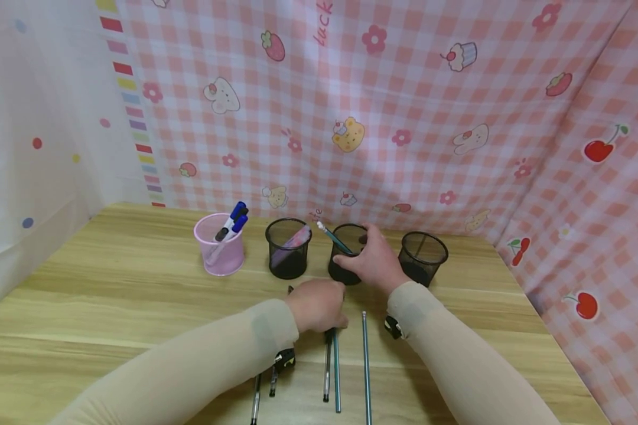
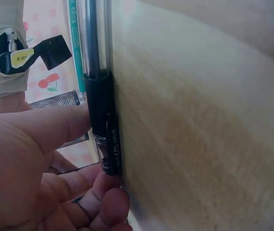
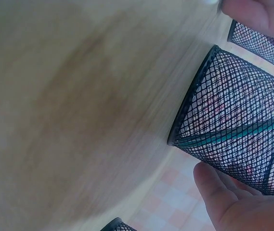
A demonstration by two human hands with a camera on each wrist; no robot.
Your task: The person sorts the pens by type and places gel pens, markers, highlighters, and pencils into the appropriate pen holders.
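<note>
My left hand [image 1: 319,304] is low over the table in the head view, with thumb and fingertips pinching the capped end of a black gel pen [image 2: 100,106]. A green pencil [image 1: 337,378] lies right beside that pen. My right hand [image 1: 374,262] holds a black mesh pen cup [image 1: 342,273], thumb at the front and fingers round the right side. A green pencil with a white eraser [image 1: 334,239] leans inside this cup, eraser end up. The right wrist view shows the pencil through the mesh [image 3: 223,96], close to the fingers [image 3: 214,187].
To the left stand a pink cup [image 1: 225,262] holding several markers [image 1: 237,224] and a black mesh cup [image 1: 288,268] with a pink-purple item. Another black mesh cup [image 1: 419,274] is at the right. Another pencil [image 1: 365,366] and black pens [image 1: 256,401] lie in front.
</note>
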